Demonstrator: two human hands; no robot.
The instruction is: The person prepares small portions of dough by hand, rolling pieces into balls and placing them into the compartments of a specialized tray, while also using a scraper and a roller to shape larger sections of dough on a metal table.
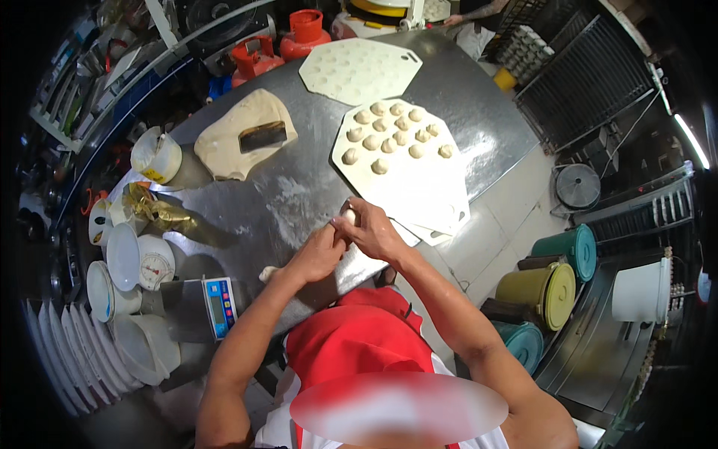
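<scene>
Both hands close in on one pale lump of dough

From my remote seat I see the right hand [374, 230] curled narrow around a small piece of dough [349, 215], thumb and fingers pressing in from its sides. The left hand [318, 253] is bunched against it, fingers folded; I cannot tell whether it grips the dough or only steadies it. Meeting in front of the body, the two hands probably get a firmer hold on something this soft.

Just beyond the right hand lies a white board [407, 187], its dough lumps [380, 166] set apart at the far end, I would guess so they don't stick. The bare near end is closest to the fingers, which makes a short reach.

Ahead and to the left of the hands, a large dough slab [217, 146] rests on the steel table [262, 206] with a dark rectangular tool [263, 137] on top, perhaps parked there to stay handy. Beside the left forearm sits a dough scrap [268, 274], and farther left a digital scale [220, 307], likely kept within arm's reach.
</scene>
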